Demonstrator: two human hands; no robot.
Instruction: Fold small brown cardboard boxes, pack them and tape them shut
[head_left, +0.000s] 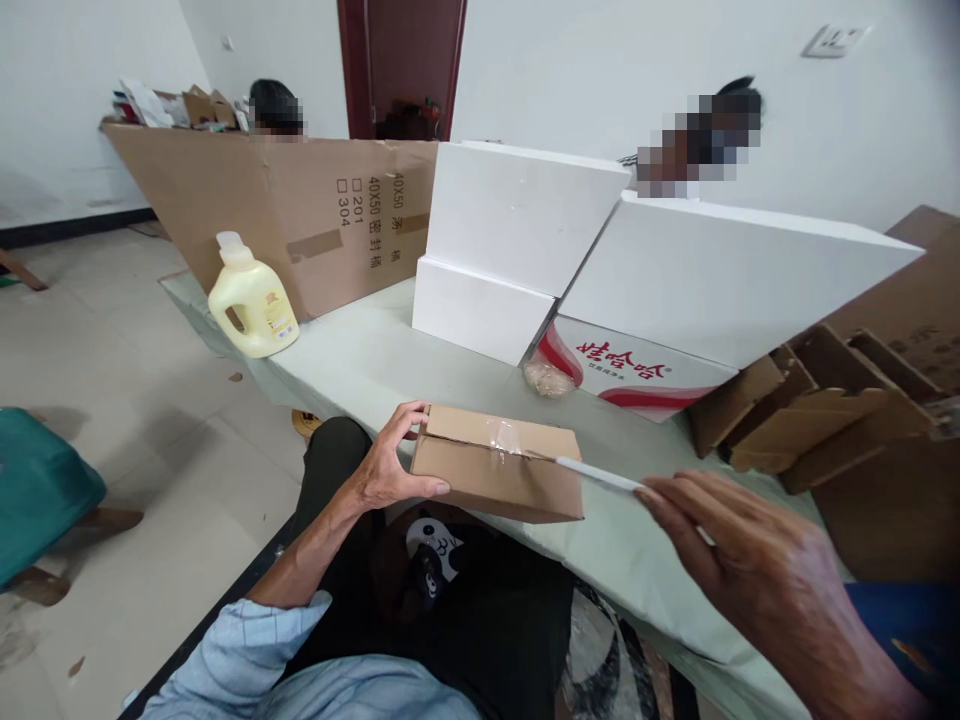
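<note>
A small brown cardboard box (pixel 499 465), sealed with clear tape on top, lies at the near edge of a pale green table (pixel 375 350). My left hand (pixel 390 465) grips the box's left end, thumb in front and fingers on top. My right hand (pixel 739 540) is closed on a thin white tool (pixel 600 475) that looks like a knife. Its tip touches the taped seam at the box's right end.
A yellow detergent jug (pixel 251 300) stands at the table's left. White foam boxes (pixel 525 240) and a red-and-white printed carton (pixel 630 375) sit behind. Brown cardboard pieces (pixel 817 400) are stacked at right. A large cardboard sheet (pixel 300 205) stands at back, with two people behind it.
</note>
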